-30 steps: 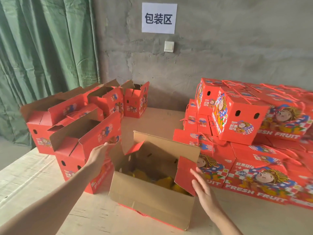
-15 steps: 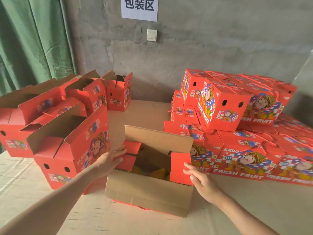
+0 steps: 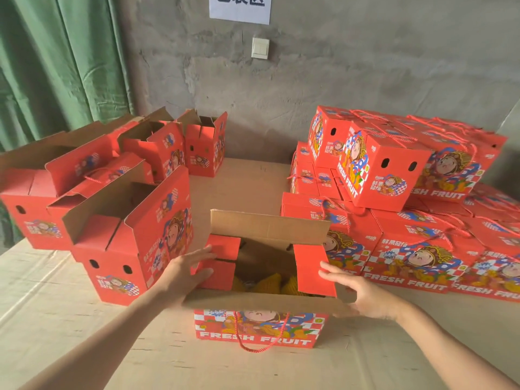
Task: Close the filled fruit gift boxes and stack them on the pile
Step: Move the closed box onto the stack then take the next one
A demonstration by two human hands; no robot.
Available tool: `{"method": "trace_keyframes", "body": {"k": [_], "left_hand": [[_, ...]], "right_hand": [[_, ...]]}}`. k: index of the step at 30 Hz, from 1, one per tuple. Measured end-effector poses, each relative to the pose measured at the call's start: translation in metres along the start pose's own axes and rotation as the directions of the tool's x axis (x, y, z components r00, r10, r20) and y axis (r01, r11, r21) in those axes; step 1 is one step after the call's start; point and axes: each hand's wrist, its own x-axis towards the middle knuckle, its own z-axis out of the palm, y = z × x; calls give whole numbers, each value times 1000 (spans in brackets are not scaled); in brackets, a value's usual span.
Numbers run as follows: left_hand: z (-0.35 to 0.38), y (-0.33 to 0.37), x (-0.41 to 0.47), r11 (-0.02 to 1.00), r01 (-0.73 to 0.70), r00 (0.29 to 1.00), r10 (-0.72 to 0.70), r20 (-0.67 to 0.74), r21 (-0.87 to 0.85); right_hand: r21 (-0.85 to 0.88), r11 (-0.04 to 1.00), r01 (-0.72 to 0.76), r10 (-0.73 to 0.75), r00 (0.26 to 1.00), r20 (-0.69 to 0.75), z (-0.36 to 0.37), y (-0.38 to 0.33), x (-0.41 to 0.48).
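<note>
A: status on the gift box (image 3: 261,325)?
B: near centre of the table (image 3: 84,319), top open; far flap (image 3: 270,226) upright, near flap (image 3: 261,302) tipped out toward the person; yellow fruit (image 3: 270,281) visible inside; red rope handle (image 3: 261,343) hangs down the printed near face.
A: hands?
B: left hand (image 3: 185,273) flat on the left side flap (image 3: 222,260), fingers straight, pressing, not gripping; that flap is folded in over the opening; right hand (image 3: 363,294) spread, nothing grasped; its fingertips sit at the edge of the right side flap (image 3: 312,268), which also leans in; thumb by the near flap's right end.
A: pile?
B: pile of closed boxes (image 3: 408,249) on the right, just beside the gift box, several layers; open boxes (image 3: 132,249) stand on the left, flaps up; can't tell what's in them.
A: background?
B: green curtain (image 3: 56,66) far left; wall switch (image 3: 260,47) and paper sign (image 3: 240,7) on the bare far wall.
</note>
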Motion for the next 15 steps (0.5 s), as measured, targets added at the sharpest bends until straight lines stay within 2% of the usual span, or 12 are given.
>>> {"method": "trace_keyframes", "body": {"k": [2,3,6,9,10,12,14,15], "left_hand": [[-6,3,4,999,37,999,-37,34,-23],[-6,4,6,997,72,997,-71,19,-28],[-3,6,9,977,213,974,-214,-70,-24],[1,5,7,973,220,973,-224,-57,-72],[1,6,4,956,227,970,-239,-40,-185],[4,9,-4,852,255,960,-278,17,-456],[9,9,-10,776,266,950,-310,21,-571],[13,10,-12,778,272,945,-326,5,-567]], "right_hand": [[64,998,-22,21,1000,17,-3,-7,-1],[116,992,-39,42,999,-27,-2,-8,-3],[249,965,-84,152,951,-270,7,-8,0],[375,926,28,183,838,-514,28,-19,10],[367,927,73,171,789,-590,34,-21,15],[314,938,145,128,697,-706,48,-24,25],[194,967,162,48,639,-768,62,-27,31],[125,982,141,12,613,-790,66,-25,34]]}}
